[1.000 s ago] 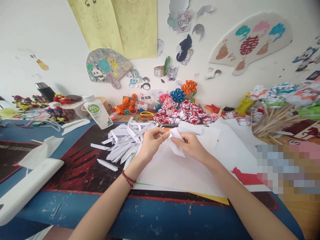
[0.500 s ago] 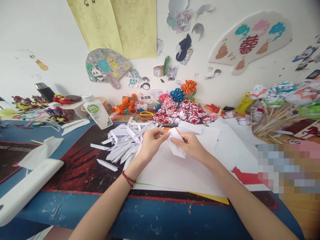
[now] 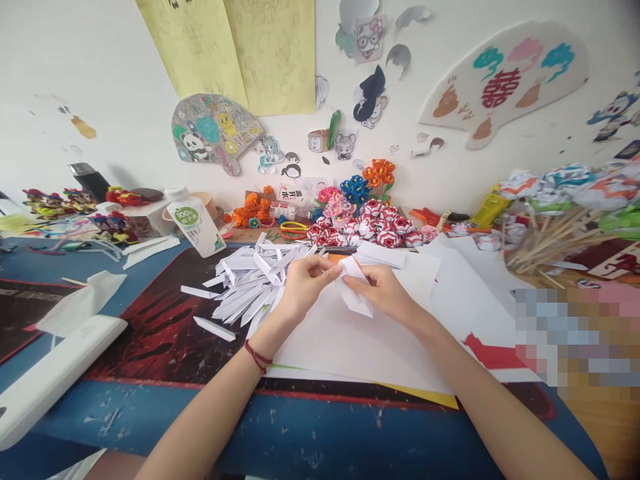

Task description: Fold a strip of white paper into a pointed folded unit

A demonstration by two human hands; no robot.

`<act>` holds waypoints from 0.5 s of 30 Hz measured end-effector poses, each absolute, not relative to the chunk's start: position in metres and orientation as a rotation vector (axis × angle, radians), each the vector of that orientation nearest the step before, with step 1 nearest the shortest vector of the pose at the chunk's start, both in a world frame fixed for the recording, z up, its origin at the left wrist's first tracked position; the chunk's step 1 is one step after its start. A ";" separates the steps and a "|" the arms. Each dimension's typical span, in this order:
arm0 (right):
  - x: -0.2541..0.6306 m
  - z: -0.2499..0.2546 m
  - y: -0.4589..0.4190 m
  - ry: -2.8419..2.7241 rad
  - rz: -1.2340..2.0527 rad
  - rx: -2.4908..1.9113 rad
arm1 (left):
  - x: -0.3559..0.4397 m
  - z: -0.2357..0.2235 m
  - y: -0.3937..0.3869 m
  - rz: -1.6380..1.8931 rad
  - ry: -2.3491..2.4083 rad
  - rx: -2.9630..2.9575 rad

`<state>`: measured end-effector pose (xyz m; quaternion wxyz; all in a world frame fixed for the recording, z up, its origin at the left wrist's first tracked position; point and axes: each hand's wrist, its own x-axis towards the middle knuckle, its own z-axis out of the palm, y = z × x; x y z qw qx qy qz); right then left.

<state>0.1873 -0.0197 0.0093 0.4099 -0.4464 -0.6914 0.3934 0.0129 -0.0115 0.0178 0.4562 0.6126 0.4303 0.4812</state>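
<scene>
A small folded white paper strip (image 3: 358, 299) is held up between both hands, above large white sheets (image 3: 360, 353) on the table. My left hand (image 3: 306, 287) pinches its upper left edge with thumb and forefinger. From the right, my right hand (image 3: 383, 288) grips the strip, thumb across its face. A bit of orange shows behind the strip's top; what it belongs to is partly hidden. Left of my left hand lies a heap of folded white paper strips (image 3: 245, 283), with a single folded strip (image 3: 215, 329) apart from it.
A white bottle (image 3: 195, 223) leans behind the heap. Red-and-white paper flowers (image 3: 385, 227) and other craft flowers line the wall. A long white device (image 3: 65, 373) lies at left on the blue table (image 3: 320, 433). Flowers on wooden sticks (image 3: 545, 240) stand at right.
The folded strip and both hands stay almost where they were, with only a very slight shift. The whole view has moved a little.
</scene>
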 end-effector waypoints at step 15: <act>0.189 0.008 -0.019 -1.765 0.981 -1.109 | 0.011 0.016 -0.008 1.234 1.077 1.619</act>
